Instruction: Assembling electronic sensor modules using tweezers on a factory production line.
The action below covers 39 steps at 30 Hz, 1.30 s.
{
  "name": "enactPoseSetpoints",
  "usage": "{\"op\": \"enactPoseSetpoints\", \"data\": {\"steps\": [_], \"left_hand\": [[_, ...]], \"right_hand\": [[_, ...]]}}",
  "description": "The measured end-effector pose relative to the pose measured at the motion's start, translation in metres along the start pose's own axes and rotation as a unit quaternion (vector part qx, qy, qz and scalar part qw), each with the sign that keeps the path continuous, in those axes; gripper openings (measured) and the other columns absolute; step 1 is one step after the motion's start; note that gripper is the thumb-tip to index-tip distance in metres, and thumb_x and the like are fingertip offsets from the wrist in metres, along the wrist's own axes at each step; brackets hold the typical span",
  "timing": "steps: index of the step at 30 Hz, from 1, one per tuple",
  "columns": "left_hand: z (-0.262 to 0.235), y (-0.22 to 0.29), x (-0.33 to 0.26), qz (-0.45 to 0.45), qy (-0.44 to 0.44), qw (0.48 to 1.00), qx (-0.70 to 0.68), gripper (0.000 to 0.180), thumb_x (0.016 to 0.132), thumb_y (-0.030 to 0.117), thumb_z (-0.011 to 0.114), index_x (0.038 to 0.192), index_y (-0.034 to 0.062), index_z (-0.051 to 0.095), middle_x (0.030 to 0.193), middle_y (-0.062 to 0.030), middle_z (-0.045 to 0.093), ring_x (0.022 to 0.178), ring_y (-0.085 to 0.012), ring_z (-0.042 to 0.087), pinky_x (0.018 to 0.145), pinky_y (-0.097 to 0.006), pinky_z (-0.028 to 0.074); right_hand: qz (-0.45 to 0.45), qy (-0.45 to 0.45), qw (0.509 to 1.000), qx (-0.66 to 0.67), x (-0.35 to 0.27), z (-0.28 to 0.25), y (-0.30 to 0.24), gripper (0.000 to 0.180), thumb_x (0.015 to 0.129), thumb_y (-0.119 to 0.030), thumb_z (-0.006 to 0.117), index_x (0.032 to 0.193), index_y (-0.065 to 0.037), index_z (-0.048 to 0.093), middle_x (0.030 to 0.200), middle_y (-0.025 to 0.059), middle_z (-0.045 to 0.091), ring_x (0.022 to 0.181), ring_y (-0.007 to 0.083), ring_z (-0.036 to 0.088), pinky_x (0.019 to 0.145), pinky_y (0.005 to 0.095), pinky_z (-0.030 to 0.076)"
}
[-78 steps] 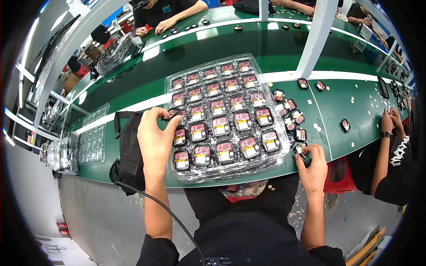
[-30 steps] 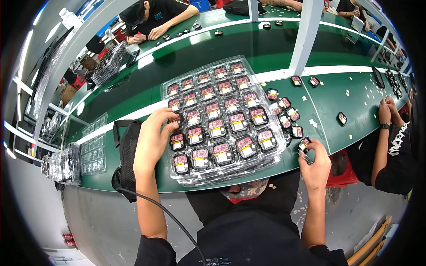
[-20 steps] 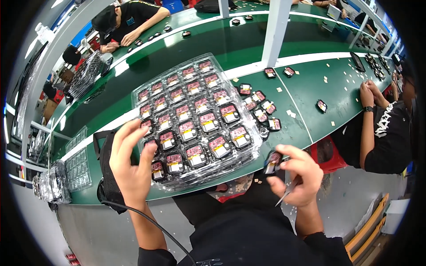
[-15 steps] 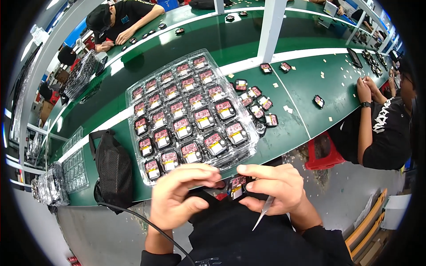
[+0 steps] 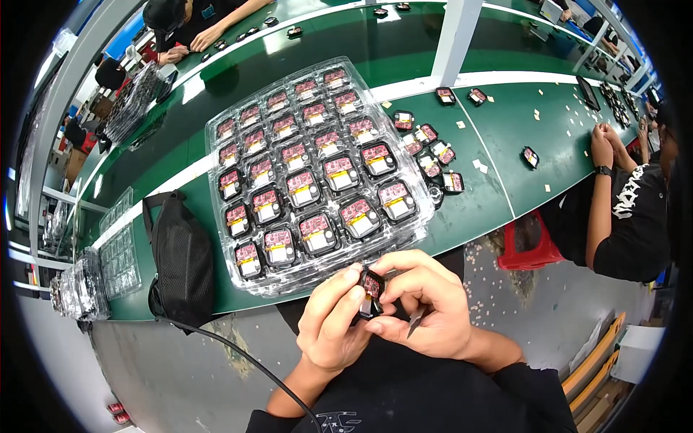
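A small black-cased electronic module (image 5: 372, 287) with a red circuit board is tilted up between my two hands, in front of the table edge. My left hand (image 5: 330, 321) is closed on its left side, fingertips along the rim. The fingers of my right hand (image 5: 436, 307) pinch its right side. A thin, pointed tool (image 5: 416, 321), which looks like tweezers, is also tucked in my right hand, its tip pointing down. Just beyond my hands lies a clear plastic tray (image 5: 281, 285) with rows of similar modules. My fingers cover part of the held module.
Several loose modules (image 5: 431, 150) lie right of the tray on the green table (image 5: 498, 137). A black bag (image 5: 180, 260) sits at left, with a cable (image 5: 242, 351) passing my left forearm. Stacked clear trays (image 5: 79, 289) stand further left. A person (image 5: 624, 209) works at right, another (image 5: 209, 25) at far left.
My left hand has moved right and closed on the module, where before it was apart and open. The module is now turned more edge-on. The view has shifted slightly.
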State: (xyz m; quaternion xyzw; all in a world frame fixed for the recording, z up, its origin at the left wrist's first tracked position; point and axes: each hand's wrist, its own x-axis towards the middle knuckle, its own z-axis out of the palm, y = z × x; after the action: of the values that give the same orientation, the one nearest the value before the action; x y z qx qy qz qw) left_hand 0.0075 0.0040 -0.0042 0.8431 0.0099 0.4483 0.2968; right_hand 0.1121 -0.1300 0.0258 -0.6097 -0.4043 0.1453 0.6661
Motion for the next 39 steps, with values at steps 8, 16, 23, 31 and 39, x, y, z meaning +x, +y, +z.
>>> {"op": "enactPoseSetpoints", "data": {"steps": [8, 16, 23, 31, 39], "left_hand": [[-0.006, -0.006, 0.000, -0.054, 0.017, 0.987, -0.150, 0.054, 0.075, 0.014, 0.090, 0.121, -0.0028, 0.066, 0.116, -0.0239, 0.070, 0.102, -0.0364, 0.073, 0.087, -0.042, 0.063], [-0.018, -0.011, 0.010, -0.021, -0.057, 0.986, -0.152, 0.056, 0.060, -0.013, 0.078, 0.115, -0.0048, 0.070, 0.111, -0.0218, 0.072, 0.102, -0.0391, 0.073, 0.087, -0.044, 0.063], [-0.017, -0.008, 0.013, -0.013, -0.074, 0.986, -0.152, 0.052, 0.060, -0.014, 0.075, 0.112, -0.0064, 0.071, 0.107, -0.0202, 0.073, 0.101, -0.0387, 0.074, 0.086, -0.044, 0.063], [-0.018, -0.018, 0.010, -0.023, -0.108, 0.980, -0.165, 0.049, 0.066, 0.000, 0.085, 0.113, -0.0050, 0.071, 0.104, -0.0195, 0.074, 0.098, -0.0370, 0.074, 0.085, -0.044, 0.063], [-0.018, -0.016, -0.006, -0.234, -0.033, 0.864, -0.445, 0.073, 0.069, 0.033, 0.093, 0.127, -0.0021, 0.065, 0.123, -0.0235, 0.067, 0.113, -0.0365, 0.069, 0.097, -0.046, 0.059]], "right_hand": [[0.116, -0.016, 0.981, 0.154, -0.005, -0.004, 0.002, 0.036, 0.084, 0.001, 0.082, 0.115, 0.001, 0.062, 0.121, 0.0126, 0.061, 0.072, -0.0005, 0.056, 0.061, 0.0181, 0.047], [0.221, -0.067, 0.954, 0.192, 0.003, -0.012, -0.010, 0.051, 0.082, 0.001, 0.084, 0.125, -0.002, 0.056, 0.115, 0.0062, 0.060, 0.081, 0.0033, 0.048, 0.067, 0.0201, 0.040], [0.188, -0.070, 0.968, 0.153, 0.000, -0.007, -0.007, 0.047, 0.089, -0.001, 0.078, 0.128, 0.000, 0.053, 0.111, 0.0079, 0.064, 0.102, 0.0103, 0.065, 0.086, 0.0251, 0.055], [0.264, -0.096, 0.927, 0.250, 0.002, -0.012, -0.008, 0.040, 0.092, -0.007, 0.078, 0.121, 0.000, 0.052, 0.107, 0.0078, 0.064, 0.092, 0.0088, 0.066, 0.080, 0.0235, 0.054], [0.127, -0.061, 0.984, 0.105, -0.005, -0.012, 0.008, 0.048, 0.100, -0.024, 0.070, 0.135, 0.003, 0.052, 0.109, 0.0090, 0.053, 0.106, 0.0139, 0.056, 0.086, 0.0320, 0.048]]}}
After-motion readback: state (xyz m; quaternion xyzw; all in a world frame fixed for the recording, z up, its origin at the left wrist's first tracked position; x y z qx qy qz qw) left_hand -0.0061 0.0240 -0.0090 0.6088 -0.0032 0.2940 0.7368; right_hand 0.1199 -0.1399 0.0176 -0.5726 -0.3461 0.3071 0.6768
